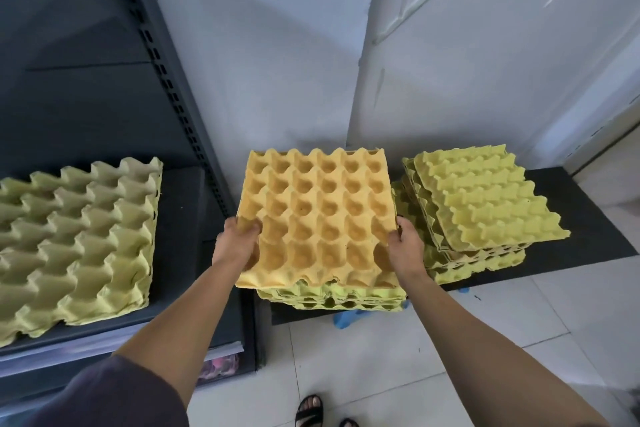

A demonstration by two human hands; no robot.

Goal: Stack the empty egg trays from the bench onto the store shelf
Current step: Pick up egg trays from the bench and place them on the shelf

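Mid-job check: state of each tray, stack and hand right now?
Orange-yellow pulp egg tray: empty, held at both side edges.
Left hand: grips tray's left edge.
Right hand: grips tray's right edge.
Near yellow-green tray stack: on dark bench, under held tray.
Right yellow-green tray stack: top trays skewed.
Yellow-green trays on dark shelf: empty, lying flat.

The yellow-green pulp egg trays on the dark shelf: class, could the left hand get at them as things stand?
Probably not yet: the left hand grips the orange pulp egg tray. Nothing stands between it and the yellow-green shelf trays, so once freed it likely could.
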